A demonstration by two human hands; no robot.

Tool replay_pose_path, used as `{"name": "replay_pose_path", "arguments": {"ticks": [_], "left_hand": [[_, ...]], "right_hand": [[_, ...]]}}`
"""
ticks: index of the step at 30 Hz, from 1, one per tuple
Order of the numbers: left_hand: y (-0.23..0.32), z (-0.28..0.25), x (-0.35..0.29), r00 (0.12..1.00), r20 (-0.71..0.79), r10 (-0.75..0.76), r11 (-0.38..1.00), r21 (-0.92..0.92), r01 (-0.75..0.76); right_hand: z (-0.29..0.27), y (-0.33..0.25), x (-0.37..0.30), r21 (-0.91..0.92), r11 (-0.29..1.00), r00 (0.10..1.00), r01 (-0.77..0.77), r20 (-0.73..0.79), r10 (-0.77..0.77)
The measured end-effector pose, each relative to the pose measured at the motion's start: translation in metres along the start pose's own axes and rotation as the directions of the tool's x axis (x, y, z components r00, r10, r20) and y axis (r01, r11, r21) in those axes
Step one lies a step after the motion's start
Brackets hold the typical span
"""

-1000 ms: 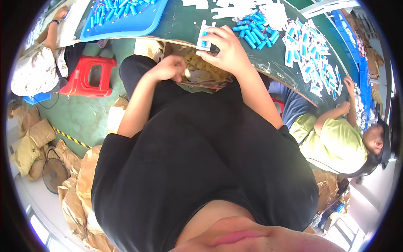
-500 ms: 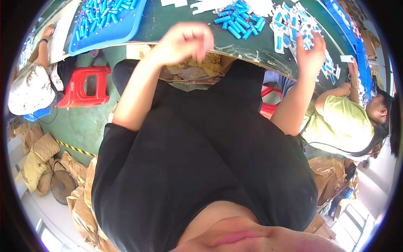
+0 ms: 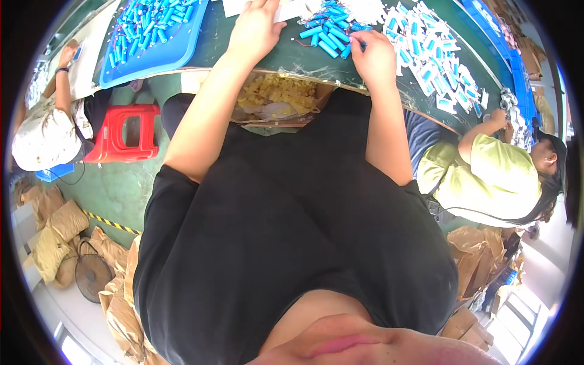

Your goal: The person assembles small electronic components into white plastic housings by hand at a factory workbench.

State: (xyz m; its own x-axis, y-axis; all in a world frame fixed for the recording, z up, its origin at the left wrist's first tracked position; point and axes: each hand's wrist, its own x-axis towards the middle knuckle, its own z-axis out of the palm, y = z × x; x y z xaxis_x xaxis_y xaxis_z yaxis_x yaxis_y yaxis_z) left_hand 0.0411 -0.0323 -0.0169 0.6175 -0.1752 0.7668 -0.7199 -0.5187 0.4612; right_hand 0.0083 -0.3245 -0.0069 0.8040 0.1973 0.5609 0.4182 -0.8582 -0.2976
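Observation:
My left hand (image 3: pixel 257 31) reaches to the far edge of the view, fingers stretched out over flat white pieces (image 3: pixel 291 10) and thumb held apart to the right. I see nothing gripped in it, though its fingertips are partly cut off. At the right side of a small pile of blue cylindrical battery cells (image 3: pixel 328 38) with thin red and dark wires, my right hand (image 3: pixel 373 59) has thumb and forefinger closed in a pinch on a blue battery cell; the fingers cover most of it. Beyond this hand lie many white holders with blue cells in them (image 3: pixel 433 58).
A blue tray (image 3: pixel 193 45) full of blue cells stands left on the green table (image 3: pixel 271 68). Below the table edge is a box of yellow bits (image 3: pixel 277 97). Co-workers sit at left and right (image 3: pixel 496 176). A red stool (image 3: pixel 146 131) stands at left.
My left hand has moved forward to the white pieces. My right hand has swung left from the white holders to the blue cells. The right co-worker's hand has lowered from a white piece.

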Motion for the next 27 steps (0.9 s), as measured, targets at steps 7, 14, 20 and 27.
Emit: {"name": "replay_pose_path", "arguments": {"ticks": [7,14,20,27], "left_hand": [[0.025,-0.045,-0.038,0.986,0.168,-0.024,0.971,0.240,-0.017],[0.035,-0.076,-0.045,0.890,0.452,-0.065,0.955,0.288,-0.077],[0.038,-0.082,-0.041,0.862,0.499,-0.086,0.978,0.207,-0.022],[0.049,-0.077,-0.029,0.803,0.572,-0.167,0.953,0.304,-0.018]], "right_hand": [[-0.007,-0.022,0.015,0.312,0.949,0.975,-0.042,-0.195,0.107],[0.005,-0.039,0.023,0.736,0.674,0.983,-0.072,-0.063,0.174],[0.004,-0.076,0.027,0.680,0.724,0.993,-0.113,0.102,0.059],[-0.001,-0.083,0.033,0.696,0.718,1.000,-0.006,0.017,-0.008]]}}
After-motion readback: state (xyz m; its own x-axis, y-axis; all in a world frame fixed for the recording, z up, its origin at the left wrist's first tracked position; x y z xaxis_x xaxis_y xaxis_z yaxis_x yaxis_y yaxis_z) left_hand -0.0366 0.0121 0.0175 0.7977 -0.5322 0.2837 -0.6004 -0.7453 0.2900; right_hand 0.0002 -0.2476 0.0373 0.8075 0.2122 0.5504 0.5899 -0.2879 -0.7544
